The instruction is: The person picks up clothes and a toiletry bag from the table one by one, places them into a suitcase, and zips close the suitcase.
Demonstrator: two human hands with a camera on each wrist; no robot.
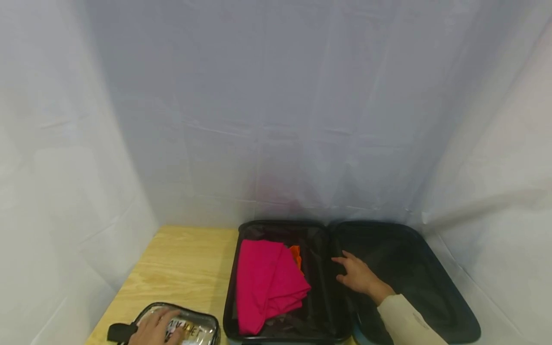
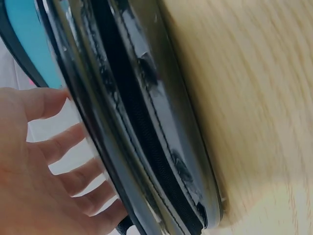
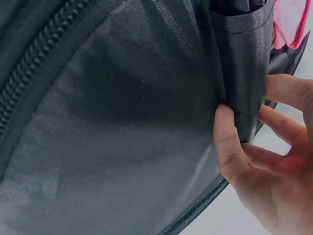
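A left hand (image 1: 156, 327) is lying flat-fingered on a clear pouch (image 1: 189, 327) while the right hand (image 1: 358, 275) is pinching the suitcase (image 1: 435, 278) divider.

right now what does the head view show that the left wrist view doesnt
Only the head view shows the open suitcase with the pink cloth inside, and the right hand on the middle divider. Only the left wrist view shows the clear pouch's black zipper up close. Both show the left hand on the clear pouch and the wooden table.
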